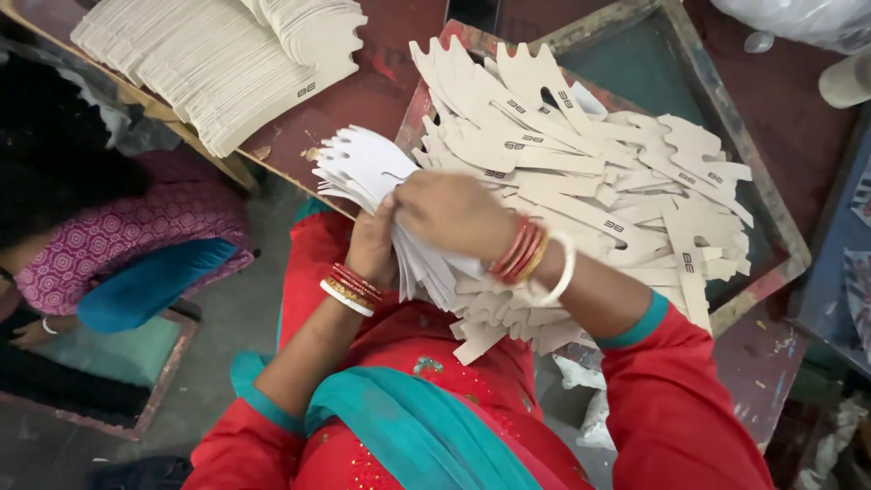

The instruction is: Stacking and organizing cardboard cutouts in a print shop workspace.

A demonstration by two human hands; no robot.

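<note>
Both hands [413, 227] gripping card stack [363, 168], pointing up-left

Left hand [370, 243] and right hand [451, 213] both grip a fanned stack of white die-cut cards [367, 168] at centre. Loose pile of beige cutouts [599, 172] at 2 o'clock in a wooden tray [771, 218]. Neat stacked cutouts [218, 54] at 11 o'clock. Another person in pink clothing [136, 236] at 9 o'clock.

Loose cardboard cutouts [581, 172] in tray [771, 218]; stacked cutouts [218, 63] on table [363, 100] to its left.
</note>
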